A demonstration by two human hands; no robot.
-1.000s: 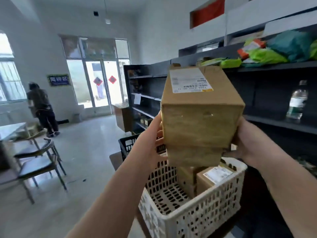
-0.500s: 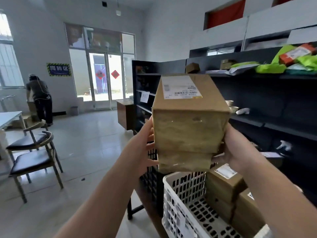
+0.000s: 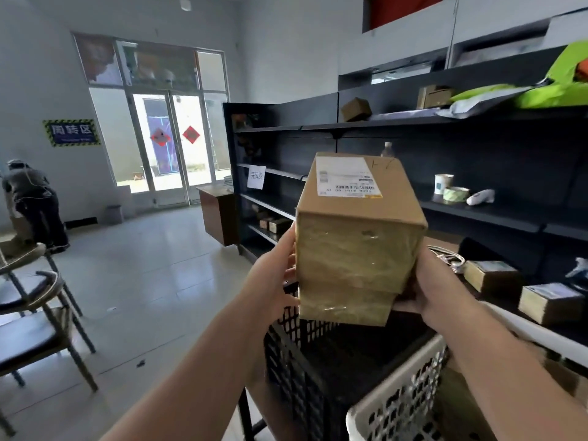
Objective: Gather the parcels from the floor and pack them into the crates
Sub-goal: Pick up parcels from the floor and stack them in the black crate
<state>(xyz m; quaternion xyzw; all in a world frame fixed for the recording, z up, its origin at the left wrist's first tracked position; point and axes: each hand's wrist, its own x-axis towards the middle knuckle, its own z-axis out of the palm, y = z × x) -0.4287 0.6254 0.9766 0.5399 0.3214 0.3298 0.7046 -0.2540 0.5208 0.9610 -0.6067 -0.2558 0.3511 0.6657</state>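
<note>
I hold two stacked brown cardboard parcels between both hands at chest height. The upper parcel (image 3: 358, 230) carries a white shipping label on top; the smaller lower parcel (image 3: 345, 305) sits under it. My left hand (image 3: 273, 275) presses the stack's left side and my right hand (image 3: 437, 286) cups its right side and underside. Directly below the stack stands a black plastic crate (image 3: 305, 374), its inside dark. A white perforated crate (image 3: 401, 405) sits next to it at the lower right.
Dark shelving (image 3: 477, 214) runs along the right with small boxes (image 3: 491, 276), tape rolls, a cup and a bottle. Chairs (image 3: 35, 316) stand at the left. Another person (image 3: 35, 205) bends at the far left wall. Glass doors (image 3: 171, 148) lie ahead across tiled floor.
The view has swung left: the white crate slid to the lower right and the black crate now lies under the stack. Both hands kept holding the two parcels.
</note>
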